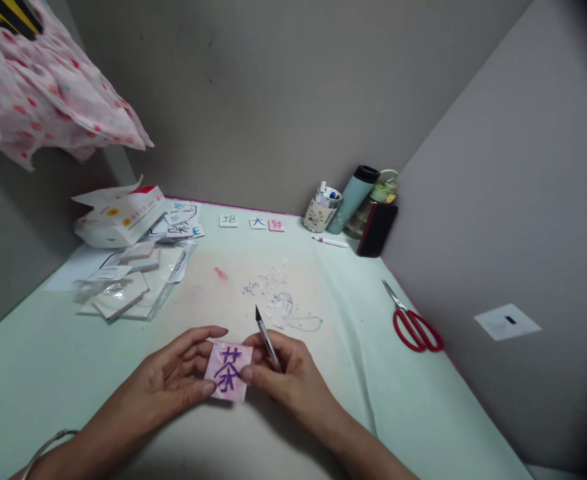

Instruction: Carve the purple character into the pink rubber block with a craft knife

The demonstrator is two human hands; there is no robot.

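Note:
Between my two hands is a small pink square block [229,393] with a purple Chinese character on its face, tilted toward me above the table. My left hand [176,373] grips its left edge, thumb in front and fingers behind. My right hand [286,367] pinches the right edge with its thumb. That same hand also holds a craft knife [266,333], its dark blade pointing up and away from me. Beyond the hands, shavings and crumbs [268,287] lie scattered on the table beside a blue drawn outline.
Red-handled scissors [416,330] lie at the right. At the back stand a pen cup [318,217], a teal bottle [353,200], a dark phone [377,230] and a marker [329,242]. Several small character blocks [228,221] line the rear. Bagged blanks [128,293] and a tissue pack [123,217] sit left.

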